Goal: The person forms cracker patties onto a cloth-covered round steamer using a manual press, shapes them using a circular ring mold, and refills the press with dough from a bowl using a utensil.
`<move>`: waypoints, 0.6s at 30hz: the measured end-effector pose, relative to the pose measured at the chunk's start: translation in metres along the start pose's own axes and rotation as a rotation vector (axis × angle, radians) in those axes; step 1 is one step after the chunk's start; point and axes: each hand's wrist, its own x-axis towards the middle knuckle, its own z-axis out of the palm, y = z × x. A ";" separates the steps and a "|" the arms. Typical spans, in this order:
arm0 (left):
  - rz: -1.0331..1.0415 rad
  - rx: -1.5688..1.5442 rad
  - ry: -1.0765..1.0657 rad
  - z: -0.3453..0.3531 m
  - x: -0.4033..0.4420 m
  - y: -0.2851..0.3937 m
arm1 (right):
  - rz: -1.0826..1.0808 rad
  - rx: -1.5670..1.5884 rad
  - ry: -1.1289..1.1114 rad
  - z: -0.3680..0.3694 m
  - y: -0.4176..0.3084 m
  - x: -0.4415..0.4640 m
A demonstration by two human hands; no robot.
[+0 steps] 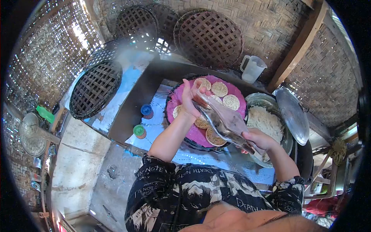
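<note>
A long piece of clear, shiny plastic, either a sheet or a bag, is stretched slantwise between my two hands. My left hand grips its upper left end, thumb raised. The lower right end is held in my right hand, with the fingers partly hidden behind it. Beneath the plastic lies a round tray lined with a pink sheet. Several round, grainy, pale discs rest on that sheet, some partly covered by the plastic and my left hand.
Right of the tray stands a large metal basin of whitish, sticky-looking food, with a metal lid leaning beside it. A blue spool-like item and a green one are at left. Behind are a plastic jug and woven trays.
</note>
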 end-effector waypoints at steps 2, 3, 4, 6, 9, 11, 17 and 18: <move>-0.005 -0.006 0.012 -0.006 0.000 -0.006 | 0.013 -0.048 0.018 -0.002 -0.005 -0.006; -0.008 -0.011 0.017 -0.007 -0.001 -0.010 | 0.035 -0.026 0.013 -0.003 -0.004 -0.009; -0.029 -0.031 -0.003 -0.007 -0.004 -0.013 | 0.057 -0.004 0.010 -0.004 -0.002 -0.014; -0.078 -0.070 -0.046 -0.005 -0.008 -0.020 | 0.041 0.034 0.005 -0.002 0.000 -0.028; -0.182 0.151 -0.253 0.026 -0.016 -0.012 | -0.056 0.114 0.010 0.001 0.010 -0.058; -0.238 0.617 -0.211 0.020 -0.016 -0.015 | -0.229 0.121 0.131 0.003 0.027 -0.078; -0.156 2.367 -0.547 0.028 -0.073 -0.027 | -0.521 0.417 0.273 0.016 0.118 -0.105; -0.162 2.374 -0.566 0.026 -0.076 -0.028 | -0.556 0.449 0.300 0.017 0.142 -0.106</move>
